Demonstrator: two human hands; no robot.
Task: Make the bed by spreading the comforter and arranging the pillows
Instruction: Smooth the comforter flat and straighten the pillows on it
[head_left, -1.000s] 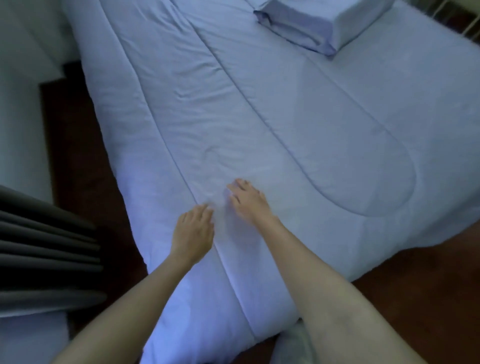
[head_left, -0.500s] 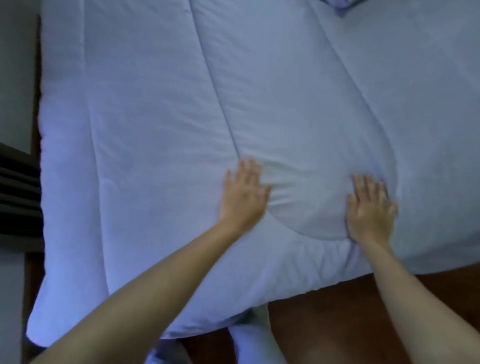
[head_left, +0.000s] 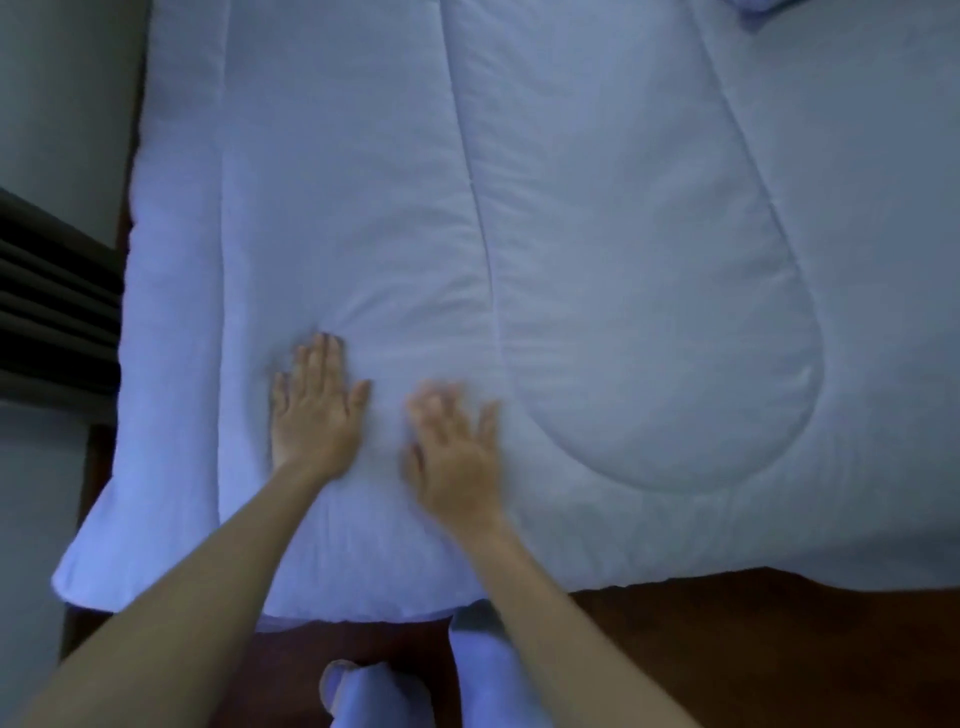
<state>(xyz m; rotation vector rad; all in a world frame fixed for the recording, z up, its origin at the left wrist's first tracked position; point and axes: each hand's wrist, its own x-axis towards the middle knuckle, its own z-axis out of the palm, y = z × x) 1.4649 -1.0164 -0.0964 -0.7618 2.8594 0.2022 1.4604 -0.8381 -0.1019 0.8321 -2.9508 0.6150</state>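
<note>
A pale blue quilted comforter (head_left: 597, 234) covers the bed and fills most of the view, its near edge hanging over the side in front of me. My left hand (head_left: 311, 410) lies flat on it, palm down, fingers spread. My right hand (head_left: 457, 452) is just to its right, also palm down and open on the comforter, blurred by motion. A corner of a pillow (head_left: 756, 10) shows at the top edge, the rest out of frame.
Dark brown floor (head_left: 753, 649) runs along the near side of the bed. My legs in light trousers (head_left: 483, 670) stand at the bed's edge. A grey wall (head_left: 57, 93) and dark slatted curtain or blind (head_left: 47, 317) are at the left.
Both hands slid left across the comforter: the left from the centre seam toward the left panel, the right from the oval stitched panel to beside the left hand. The view shifted left.
</note>
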